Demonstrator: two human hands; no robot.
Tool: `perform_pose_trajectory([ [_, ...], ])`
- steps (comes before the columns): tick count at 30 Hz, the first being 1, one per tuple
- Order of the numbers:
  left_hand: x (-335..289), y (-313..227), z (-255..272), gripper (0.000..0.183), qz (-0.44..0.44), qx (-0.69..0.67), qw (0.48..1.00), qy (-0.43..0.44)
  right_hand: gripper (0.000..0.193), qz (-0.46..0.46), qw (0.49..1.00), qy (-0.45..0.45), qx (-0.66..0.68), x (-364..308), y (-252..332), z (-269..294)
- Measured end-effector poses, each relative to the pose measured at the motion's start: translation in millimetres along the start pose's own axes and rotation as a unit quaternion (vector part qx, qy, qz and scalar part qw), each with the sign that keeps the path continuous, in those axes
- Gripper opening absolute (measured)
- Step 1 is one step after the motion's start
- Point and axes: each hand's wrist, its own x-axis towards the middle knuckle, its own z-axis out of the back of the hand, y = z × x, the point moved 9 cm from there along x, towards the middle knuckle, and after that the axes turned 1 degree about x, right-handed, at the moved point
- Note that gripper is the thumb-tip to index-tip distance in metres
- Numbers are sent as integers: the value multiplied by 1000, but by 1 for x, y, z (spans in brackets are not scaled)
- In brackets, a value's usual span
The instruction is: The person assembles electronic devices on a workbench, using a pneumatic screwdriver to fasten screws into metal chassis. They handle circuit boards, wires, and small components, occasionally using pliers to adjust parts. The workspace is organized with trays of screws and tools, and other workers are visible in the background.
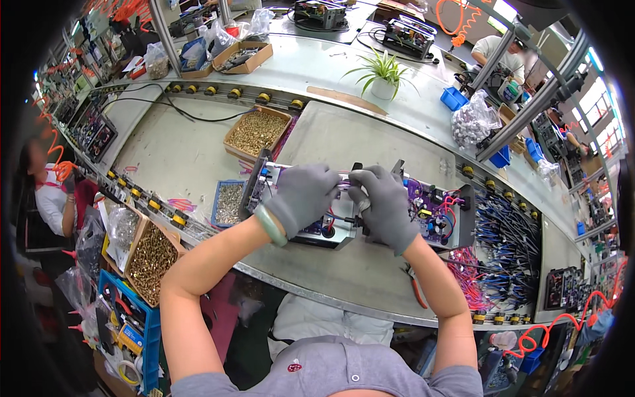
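Blue tray (229,202) of small metal parts is sitting just beside the left circuit unit (322,233); a knock could be scattering pieces among its boards. Worker's left hand (307,193) is bending over that unit, right hand (387,204) curling near; grip hidden, cannot tell. Right circuit unit (431,217) is lying open, wires (455,200) looping up; a catching glove might be tugging one loose.

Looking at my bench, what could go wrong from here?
The orange-handled pliers lie near the front of the bench, by your right forearm, and might get knocked off. The blue tray of small parts sits close beside the open device under your left hand and might spill if nudged.
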Motion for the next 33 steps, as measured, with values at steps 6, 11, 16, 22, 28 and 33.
perform_pose_trajectory([
  [6, -8, -3, -1, 9, -36, 41, 996, -69, 48, -17, 997, 51, -59, -20, -16, -13],
  [11, 0, -7, -14, 7, -81, 45, 995, -42, 48, -24, 993, 72, -86, -17, -11, -22],
  [16, 5, -30, -16, 10, -139, 69, 987, -44, 41, -27, 996, 36, -72, -20, -10, -11],
  [22, 7, -30, -13, 9, -91, 110, 990, -4, 42, -66, 995, 72, -34, -25, -19, -5],
  [28, -43, 57, 21, 34, 158, -230, 943, -181, 52, -2, 978, -207, 28, -133, -61, 148],
  [33, -77, 121, 29, 27, 316, -447, 824, -145, 29, -336, 877, -303, -160, -351, -246, 247],
])
